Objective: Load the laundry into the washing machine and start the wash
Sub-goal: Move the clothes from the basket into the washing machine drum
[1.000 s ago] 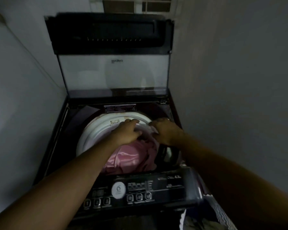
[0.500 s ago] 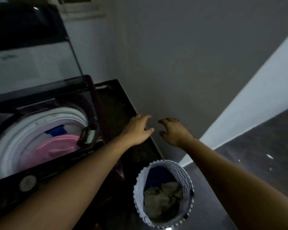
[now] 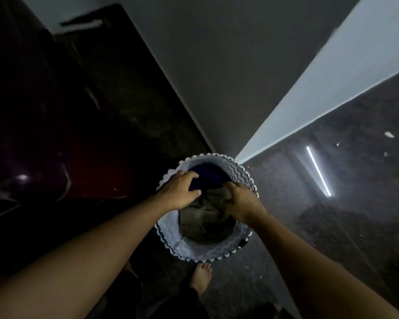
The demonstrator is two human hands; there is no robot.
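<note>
A bare foot point(image 3: 202, 276) stands on the floor just before the basket point(image 3: 207, 253), toes towards it; both forearms reach forward and down from the lower corners and meet over the basket's mouth.

The left hand point(image 3: 181, 192) is palm down at the far left of the rim, fingers spread and bent like a claw, tips on the blue cloth point(image 3: 209, 177), thumb towards the khaki cloth point(image 3: 205, 223); whether it has yet taken hold cannot be told. The right hand point(image 3: 242, 201) comes in from the right, knuckles up, fingers curled down into the khaki cloth and gripping a bunched fold at its far edge.

The basket is round and pale with a zigzag pattern and scalloped rim; it stands upright on the floor, mouth facing up. The laundry is in it: the khaki cloth lies crumpled across the near and middle part, its length running from the near rim away towards the hands; the blue cloth is at the far side, partly under the left fingers.

The machine point(image 3: 55, 146) is to the left, dark and blurred, only its side showing; the basket sits just beside it. Beyond is a grey wall point(image 3: 217, 65); to the right, the dark floor point(image 3: 366, 226) carries a bright streak point(image 3: 318, 171) of reflected light.
</note>
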